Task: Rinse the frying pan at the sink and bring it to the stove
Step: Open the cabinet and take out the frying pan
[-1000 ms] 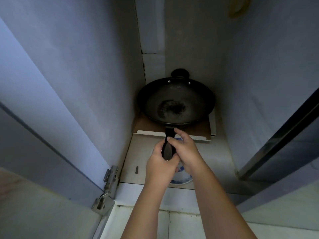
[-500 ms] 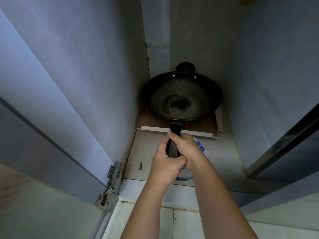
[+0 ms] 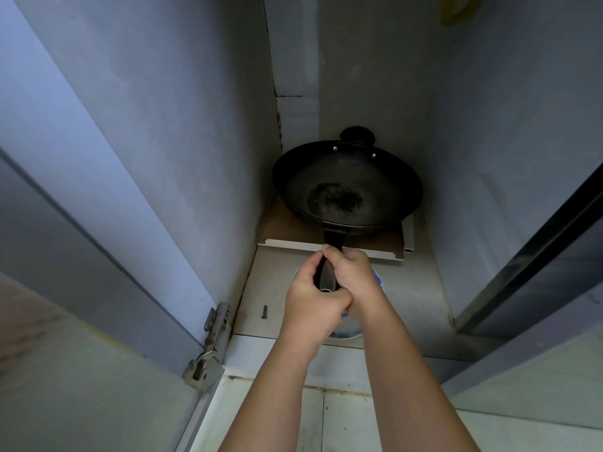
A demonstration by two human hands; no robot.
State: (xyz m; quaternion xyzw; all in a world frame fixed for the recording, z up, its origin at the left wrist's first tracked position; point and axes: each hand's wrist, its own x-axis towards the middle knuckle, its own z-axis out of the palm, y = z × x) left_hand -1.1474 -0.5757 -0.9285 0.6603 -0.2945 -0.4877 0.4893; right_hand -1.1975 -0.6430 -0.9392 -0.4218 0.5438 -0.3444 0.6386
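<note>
A black frying pan point(image 3: 347, 184) with a dark worn patch in its bowl sits deep inside a low cabinet, over a brown board. Its long black handle point(image 3: 332, 241) points toward me. My left hand point(image 3: 313, 301) and my right hand point(image 3: 357, 278) are both wrapped around the near end of that handle, side by side, thumbs touching. A small black helper grip point(image 3: 357, 133) shows at the pan's far rim. No sink or stove is in view.
The cabinet is narrow, with grey walls close on both sides. An open door with a metal hinge point(image 3: 215, 324) stands at the left, another door point(image 3: 535, 262) at the right. A blue-and-white plate point(image 3: 350, 329) lies under my hands. A loose screw point(image 3: 264, 311) lies on the shelf.
Both hands have tightened together on the handle and the pan sits slightly nearer and to the right in view; the view has shifted a little.
</note>
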